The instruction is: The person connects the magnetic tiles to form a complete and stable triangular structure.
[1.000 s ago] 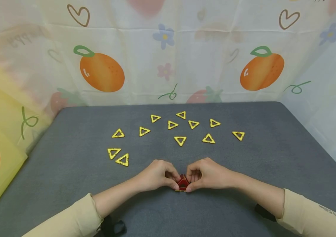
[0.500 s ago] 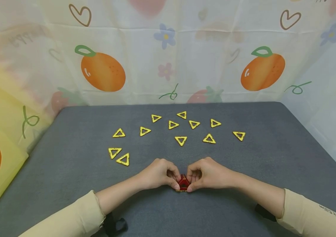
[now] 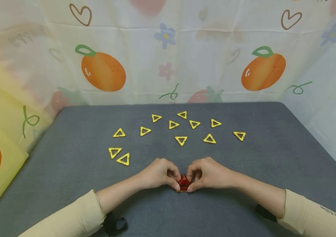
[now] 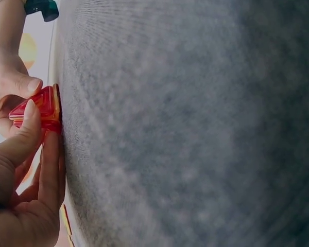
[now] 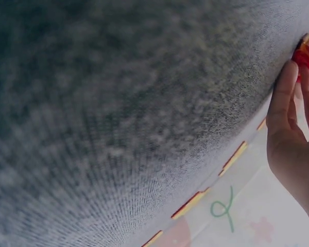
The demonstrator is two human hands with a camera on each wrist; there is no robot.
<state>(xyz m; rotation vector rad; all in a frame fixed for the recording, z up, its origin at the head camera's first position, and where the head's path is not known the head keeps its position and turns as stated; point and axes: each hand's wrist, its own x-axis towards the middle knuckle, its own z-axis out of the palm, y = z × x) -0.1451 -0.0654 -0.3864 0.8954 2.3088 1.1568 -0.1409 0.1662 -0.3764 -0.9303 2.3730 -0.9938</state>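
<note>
Near the front of the table, a small red tent-like shape of triangular tiles [image 3: 184,184] stands on a yellow-edged base tile. My left hand [image 3: 159,174] pinches its left side with thumb and fingers. From the other side my right hand [image 3: 208,174] grips it the same way, thumb low by the base. In the left wrist view the left hand [image 4: 20,180] has its thumb on a red face, fingers beneath, while the other hand's thumb touches the opposite edge. The right wrist view shows the right hand [image 5: 293,128] at the red tiles [image 5: 306,57], partly cut off by the frame.
Several yellow triangular tiles lie flat across the far half of the dark grey table [image 3: 67,184]. Two of them, including this near yellow tile [image 3: 123,159], lie left of the hands. A fruit-print curtain [image 3: 144,65] hangs behind the table and along both sides.
</note>
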